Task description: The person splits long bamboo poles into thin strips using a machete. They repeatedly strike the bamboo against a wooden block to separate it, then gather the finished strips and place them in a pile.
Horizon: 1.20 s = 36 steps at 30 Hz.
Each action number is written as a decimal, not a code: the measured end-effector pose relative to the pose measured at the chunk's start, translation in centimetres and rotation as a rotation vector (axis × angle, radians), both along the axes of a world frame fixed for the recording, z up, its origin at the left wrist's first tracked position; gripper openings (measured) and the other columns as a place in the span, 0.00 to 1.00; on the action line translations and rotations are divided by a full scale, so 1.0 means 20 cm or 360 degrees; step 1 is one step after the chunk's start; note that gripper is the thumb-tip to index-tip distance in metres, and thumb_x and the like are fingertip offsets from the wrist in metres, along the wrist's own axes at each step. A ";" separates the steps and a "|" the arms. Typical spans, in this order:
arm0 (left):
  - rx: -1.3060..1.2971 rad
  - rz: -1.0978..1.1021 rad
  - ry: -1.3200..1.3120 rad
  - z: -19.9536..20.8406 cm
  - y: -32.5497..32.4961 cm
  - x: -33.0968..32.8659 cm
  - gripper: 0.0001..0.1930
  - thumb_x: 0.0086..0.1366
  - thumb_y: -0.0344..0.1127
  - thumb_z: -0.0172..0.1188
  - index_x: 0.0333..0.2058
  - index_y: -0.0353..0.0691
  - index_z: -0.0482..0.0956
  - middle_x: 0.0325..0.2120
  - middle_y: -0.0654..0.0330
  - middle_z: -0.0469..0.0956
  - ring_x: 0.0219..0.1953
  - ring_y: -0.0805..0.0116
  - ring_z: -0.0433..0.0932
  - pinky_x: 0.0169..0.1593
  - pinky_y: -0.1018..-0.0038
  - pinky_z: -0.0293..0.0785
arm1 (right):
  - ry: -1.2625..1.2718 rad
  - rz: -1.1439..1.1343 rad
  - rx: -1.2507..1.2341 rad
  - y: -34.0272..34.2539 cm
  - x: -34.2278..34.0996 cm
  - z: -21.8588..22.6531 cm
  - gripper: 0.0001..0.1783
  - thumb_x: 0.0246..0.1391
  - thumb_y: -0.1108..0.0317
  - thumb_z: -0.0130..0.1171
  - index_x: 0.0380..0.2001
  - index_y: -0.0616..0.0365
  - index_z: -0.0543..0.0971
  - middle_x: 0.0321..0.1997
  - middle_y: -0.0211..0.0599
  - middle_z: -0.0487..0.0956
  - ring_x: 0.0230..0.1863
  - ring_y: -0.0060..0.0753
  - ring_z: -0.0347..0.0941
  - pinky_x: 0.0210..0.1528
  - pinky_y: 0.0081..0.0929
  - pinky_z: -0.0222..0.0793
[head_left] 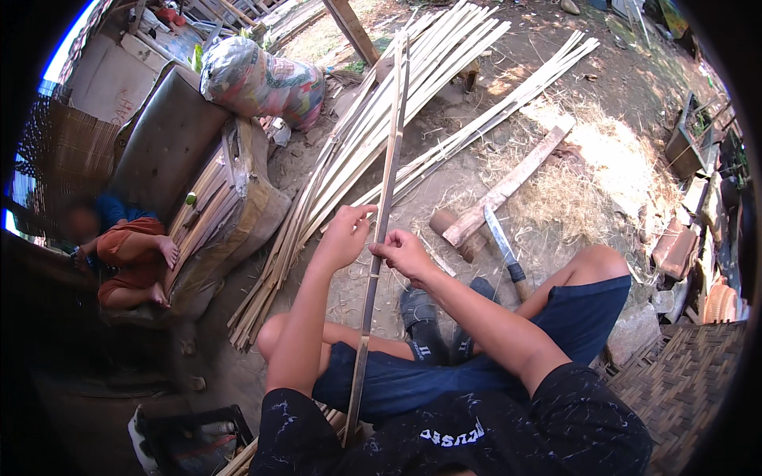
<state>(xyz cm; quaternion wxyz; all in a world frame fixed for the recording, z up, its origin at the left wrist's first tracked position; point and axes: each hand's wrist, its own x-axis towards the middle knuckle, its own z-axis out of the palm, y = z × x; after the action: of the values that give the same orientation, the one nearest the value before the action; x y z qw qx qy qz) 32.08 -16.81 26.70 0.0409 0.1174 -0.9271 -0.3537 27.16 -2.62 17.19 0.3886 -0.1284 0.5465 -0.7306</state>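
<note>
A long, narrow bamboo strip (386, 174), dark on one face and pale along its edge, runs from my lap up past both hands. My left hand (347, 236) is at its left edge, the index finger reaching to the strip and the other fingers curled. Slightly lower, my right hand (402, 254) pinches the strip between thumb and fingers from the right. The strip's lower end lies across my dark blue shorts. A large knife (502, 238) with a dark handle leans against a wooden block (456, 230) beyond my right forearm.
Split bamboo strips (349, 159) lie in a big pile ahead, with a smaller bundle (508, 103) beside it. A wooden plank (512, 178) rests on the block near pale shavings (579, 190). At left, a person (127, 246) sits by a worn sofa (226, 246) and a stuffed sack (262, 79).
</note>
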 end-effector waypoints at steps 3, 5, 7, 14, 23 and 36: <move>0.0493 -0.0103 -0.0389 0.03 0.00 0.08 0.25 0.67 0.26 0.52 0.63 0.41 0.69 0.34 0.64 0.75 0.34 0.78 0.73 0.42 0.80 0.71 | 0.0149 0.0009 0.0014 0.00 -0.01 0.00 0.18 0.49 0.60 0.72 0.24 0.55 0.71 0.22 0.27 0.74 0.23 0.16 0.65 0.23 0.20 0.61; 0.0569 -0.0072 -0.0386 -0.03 -0.02 0.07 0.24 0.68 0.27 0.52 0.63 0.39 0.68 0.32 0.65 0.76 0.32 0.79 0.73 0.41 0.81 0.71 | 0.0174 0.0051 0.0027 -0.01 -0.02 -0.03 0.18 0.49 0.61 0.72 0.24 0.55 0.71 0.22 0.26 0.73 0.23 0.15 0.65 0.23 0.21 0.61; 0.0669 0.0001 -0.0293 -0.07 -0.02 0.09 0.25 0.67 0.26 0.52 0.63 0.33 0.67 0.28 0.68 0.75 0.28 0.82 0.69 0.34 0.83 0.69 | 0.0257 0.0001 0.0009 -0.02 -0.01 -0.03 0.18 0.49 0.61 0.71 0.24 0.56 0.71 0.22 0.25 0.73 0.23 0.15 0.64 0.23 0.21 0.61; 0.1313 0.0297 -0.0153 -0.10 0.03 0.06 0.23 0.67 0.26 0.55 0.60 0.31 0.69 0.33 0.64 0.78 0.34 0.77 0.77 0.43 0.77 0.80 | 0.0344 -0.0022 -0.0061 0.01 -0.07 -0.05 0.17 0.50 0.62 0.71 0.26 0.55 0.71 0.22 0.23 0.71 0.23 0.15 0.63 0.23 0.19 0.61; 0.1069 0.0184 0.0040 -0.18 0.00 0.05 0.19 0.68 0.28 0.54 0.56 0.30 0.74 0.40 0.58 0.81 0.38 0.76 0.78 0.44 0.79 0.76 | 0.0080 0.0056 -0.0332 0.01 -0.07 -0.03 0.13 0.55 0.66 0.68 0.30 0.54 0.71 0.24 0.20 0.70 0.25 0.12 0.62 0.27 0.15 0.62; 0.0832 -0.0067 -0.0205 -0.13 -0.09 0.07 0.19 0.65 0.29 0.61 0.54 0.31 0.76 0.41 0.58 0.82 0.42 0.74 0.79 0.46 0.77 0.76 | -0.0242 -0.0074 -0.0566 0.02 0.02 -0.02 0.10 0.58 0.66 0.64 0.41 0.56 0.77 0.24 0.21 0.72 0.23 0.11 0.63 0.25 0.13 0.58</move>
<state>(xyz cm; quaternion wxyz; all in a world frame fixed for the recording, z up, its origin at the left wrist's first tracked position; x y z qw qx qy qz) 33.43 -18.64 24.17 -0.0572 0.1270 -0.8072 -0.5736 27.49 -2.24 16.80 0.3829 -0.1266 0.3808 -0.8321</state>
